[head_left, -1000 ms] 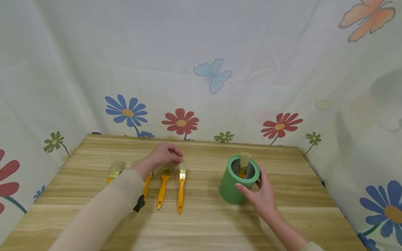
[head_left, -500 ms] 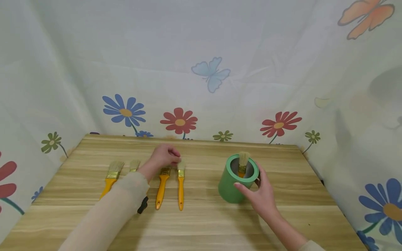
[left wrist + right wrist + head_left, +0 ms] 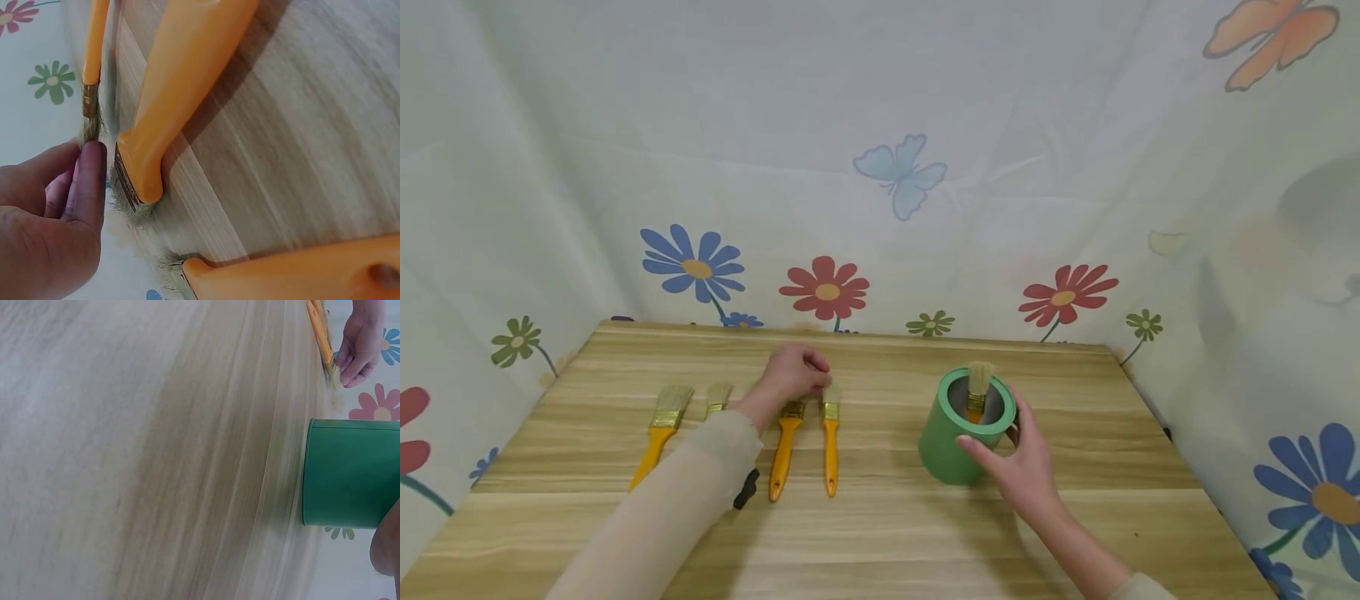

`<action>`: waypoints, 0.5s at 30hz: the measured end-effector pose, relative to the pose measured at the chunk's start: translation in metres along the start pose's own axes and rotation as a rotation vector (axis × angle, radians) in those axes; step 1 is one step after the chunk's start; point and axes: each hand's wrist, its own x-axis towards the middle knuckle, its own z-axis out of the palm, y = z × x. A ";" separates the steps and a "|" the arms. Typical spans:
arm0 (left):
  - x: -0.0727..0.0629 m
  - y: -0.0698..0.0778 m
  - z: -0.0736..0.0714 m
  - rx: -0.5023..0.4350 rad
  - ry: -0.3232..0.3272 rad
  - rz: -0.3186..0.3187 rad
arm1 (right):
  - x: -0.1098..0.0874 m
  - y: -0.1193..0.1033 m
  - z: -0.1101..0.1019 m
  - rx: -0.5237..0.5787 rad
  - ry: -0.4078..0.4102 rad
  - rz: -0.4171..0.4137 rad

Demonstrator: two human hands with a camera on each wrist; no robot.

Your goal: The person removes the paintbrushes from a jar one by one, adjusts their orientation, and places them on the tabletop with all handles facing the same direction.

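Note:
My left hand (image 3: 796, 372) pinches a slim paintbrush (image 3: 831, 446) by its pale bristles, between thumb and fingertips. In the left wrist view its metal ferrule (image 3: 90, 100) and orange handle stand beyond the fingers (image 3: 90, 181). Just left of it lies a wider paintbrush (image 3: 784, 454), its bristles partly hidden by the hand. My right hand (image 3: 1026, 462) grips a green can (image 3: 951, 450) from its right side, thumb on the near wall. One paintbrush (image 3: 979, 383) stands in the can, bristles up. The right wrist view shows the can's side (image 3: 350, 475) and the left hand (image 3: 359, 350) beyond.
Farther left on the wooden table (image 3: 880, 533) lie a wide paintbrush (image 3: 662, 425) and a smaller paintbrush (image 3: 718, 396), partly under the left sleeve (image 3: 685, 500). A black object (image 3: 747, 490) shows beside that sleeve. Flowered cloth (image 3: 985, 267) hangs behind the table.
The left forearm has shifted slightly right, uncovering more of the brushes at left. The slim brush's handle end has moved a little away from me. The right hand keeps its grip on the can.

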 end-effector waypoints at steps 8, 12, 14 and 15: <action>-0.001 -0.001 -0.003 0.015 0.019 0.005 | 0.000 0.000 0.001 0.007 -0.001 -0.003; -0.003 0.003 -0.006 0.039 0.017 0.005 | 0.000 0.000 0.001 0.008 0.000 -0.001; -0.005 0.006 -0.009 0.059 0.015 0.000 | 0.000 0.000 0.001 0.008 -0.001 0.005; -0.006 0.008 -0.010 0.067 0.013 -0.002 | -0.001 0.000 0.001 0.007 -0.003 0.008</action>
